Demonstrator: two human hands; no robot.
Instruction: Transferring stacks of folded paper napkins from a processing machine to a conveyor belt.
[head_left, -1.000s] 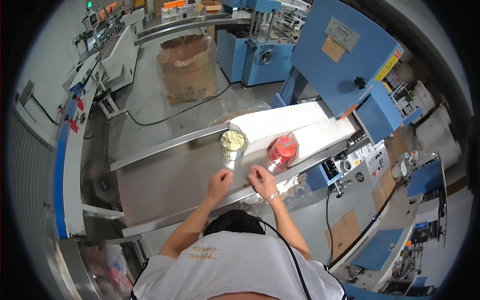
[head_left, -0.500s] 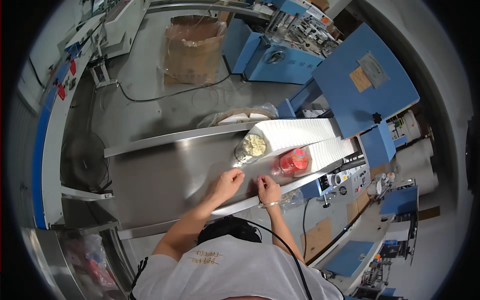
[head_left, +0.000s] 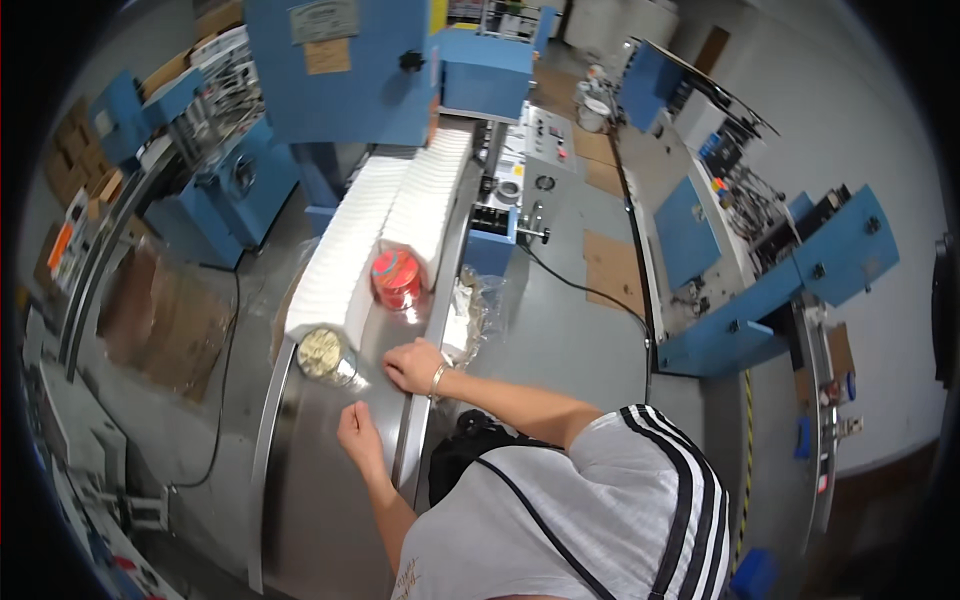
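Note:
My right hand [head_left: 414, 365], with a bracelet at the wrist, rests on the steel table [head_left: 320, 500] near its right rail and holds nothing. My left hand [head_left: 358, 432] lies on the same table a little nearer to me, fingers loose and empty. Just beyond my hands a clear round container [head_left: 325, 352] with yellowish contents stands at the near end of a white conveyor belt [head_left: 390, 200]. Farther up the belt stands a container with a red lid [head_left: 397, 277].
The belt runs into a large blue machine [head_left: 340, 80]. A grey control panel [head_left: 530, 180] sits right of the belt, with crumpled clear plastic [head_left: 468, 315] below it. Cardboard boxes [head_left: 165, 310] stand on the floor at left. More blue machines [head_left: 760, 270] stand at right.
The view has swung round. The red-lidded container now sits farther up the belt, apart from the clear one. Both hands stay on the steel table.

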